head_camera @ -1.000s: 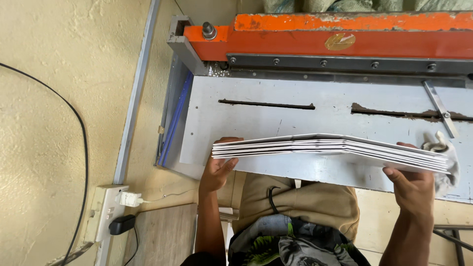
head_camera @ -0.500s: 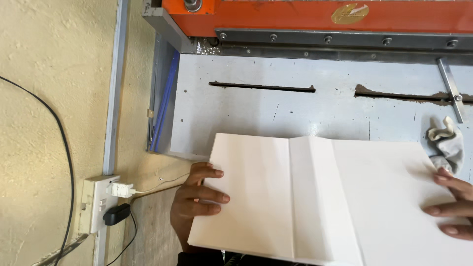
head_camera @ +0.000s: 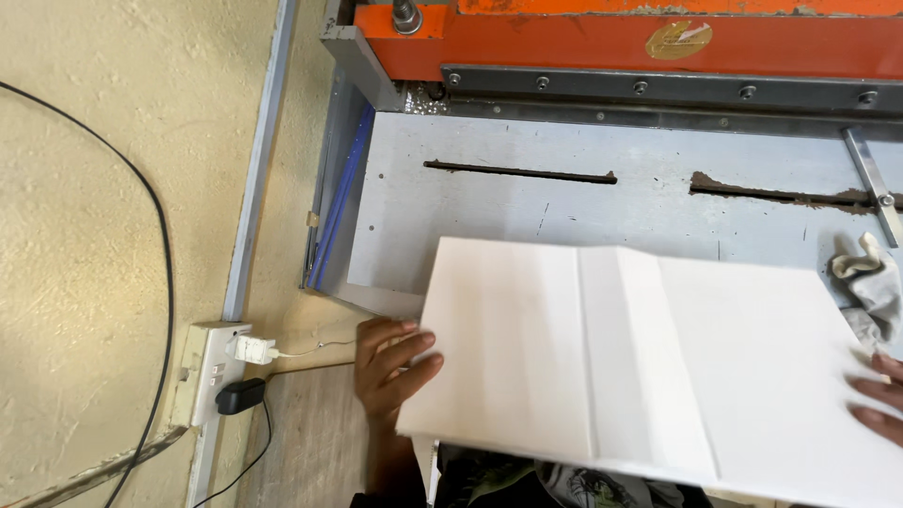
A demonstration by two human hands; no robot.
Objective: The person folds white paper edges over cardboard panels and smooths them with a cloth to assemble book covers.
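A stack of white sheets [head_camera: 649, 362] is held flat over the near edge of the grey machine bed [head_camera: 527, 202]. Stack's left edge is gripped by left hand [head_camera: 390, 367], fingers slightly spread on top. Right hand [head_camera: 875, 395] is at right edge, mostly out of frame; fingertips rest on paper. Crumpled cloth [head_camera: 870, 287] lies by bed's right edge.

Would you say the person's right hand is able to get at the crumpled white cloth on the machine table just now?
Probably yes. The right hand rests on the stack of white sheets at its right edge, and the cloth lies just beyond it on the grey table, with nothing between them.
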